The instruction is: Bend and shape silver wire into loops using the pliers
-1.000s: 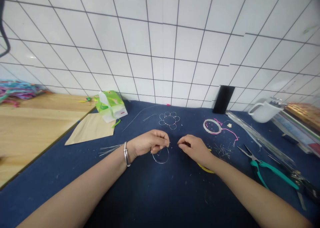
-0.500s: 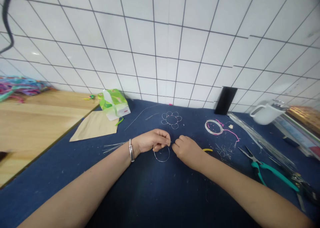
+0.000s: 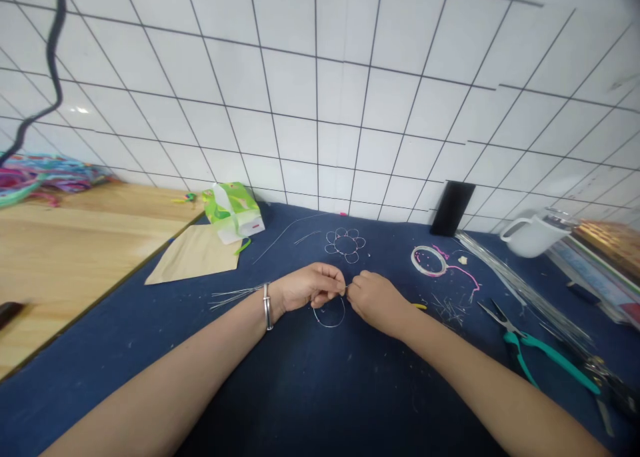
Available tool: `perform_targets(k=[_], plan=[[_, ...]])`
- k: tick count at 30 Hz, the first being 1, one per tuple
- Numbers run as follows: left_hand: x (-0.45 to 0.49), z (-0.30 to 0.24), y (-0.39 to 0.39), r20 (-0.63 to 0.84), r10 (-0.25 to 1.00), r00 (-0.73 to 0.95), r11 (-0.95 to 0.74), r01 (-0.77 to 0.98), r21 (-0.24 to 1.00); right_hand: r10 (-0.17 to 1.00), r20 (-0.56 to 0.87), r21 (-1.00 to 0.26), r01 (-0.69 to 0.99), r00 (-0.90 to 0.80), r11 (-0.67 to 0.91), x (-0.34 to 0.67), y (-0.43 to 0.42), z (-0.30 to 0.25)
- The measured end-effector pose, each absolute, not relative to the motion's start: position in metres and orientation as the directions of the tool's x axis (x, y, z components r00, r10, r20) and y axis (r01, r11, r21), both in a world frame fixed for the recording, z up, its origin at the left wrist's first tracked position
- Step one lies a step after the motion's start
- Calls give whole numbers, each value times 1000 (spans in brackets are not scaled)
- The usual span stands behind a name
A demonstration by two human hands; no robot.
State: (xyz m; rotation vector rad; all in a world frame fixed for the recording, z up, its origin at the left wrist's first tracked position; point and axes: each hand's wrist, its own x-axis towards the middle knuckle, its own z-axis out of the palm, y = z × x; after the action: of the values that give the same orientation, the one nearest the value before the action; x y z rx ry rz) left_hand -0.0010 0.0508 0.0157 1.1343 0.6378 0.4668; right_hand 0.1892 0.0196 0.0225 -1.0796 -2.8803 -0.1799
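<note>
My left hand [image 3: 313,286], with a silver bangle at the wrist, pinches a thin wire loop [image 3: 329,325] that hangs below its fingers. Close against those fingertips, my right hand [image 3: 377,300] is closed, its fingers curled at the wire's end by the loop's upper right. The exact grip of the right fingers is hidden. Beyond the hands a flower-shaped wire ring [image 3: 345,245] with small round petals lies flat on the dark blue cloth [image 3: 300,390]. Cut wires [image 3: 235,297] lie beside my left wrist.
Teal-handled pliers [image 3: 545,353], wire scraps [image 3: 450,310] and a round dish [image 3: 429,261] with pink bits lie right. Farther right are a wire bundle [image 3: 515,280], a white mug [image 3: 535,233] and a black block [image 3: 453,208]. A green tissue pack [image 3: 234,210] and brown paper [image 3: 193,255] lie left.
My right fingers have come up against the left fingertips, closing the small gap at the wire. The whole view has shifted slightly; the things on the cloth lie as before.
</note>
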Motion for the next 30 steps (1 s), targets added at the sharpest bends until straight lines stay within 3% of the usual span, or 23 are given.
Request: perform_targets(k=[20, 30], plan=[[-1, 19, 50, -210, 688, 694, 320, -31, 947, 792, 113, -254, 753, -600, 607, 200, 38, 22], [-34, 50, 60, -128, 733, 668, 204, -36, 978, 720, 114, -232, 687, -684, 689, 200, 36, 23]])
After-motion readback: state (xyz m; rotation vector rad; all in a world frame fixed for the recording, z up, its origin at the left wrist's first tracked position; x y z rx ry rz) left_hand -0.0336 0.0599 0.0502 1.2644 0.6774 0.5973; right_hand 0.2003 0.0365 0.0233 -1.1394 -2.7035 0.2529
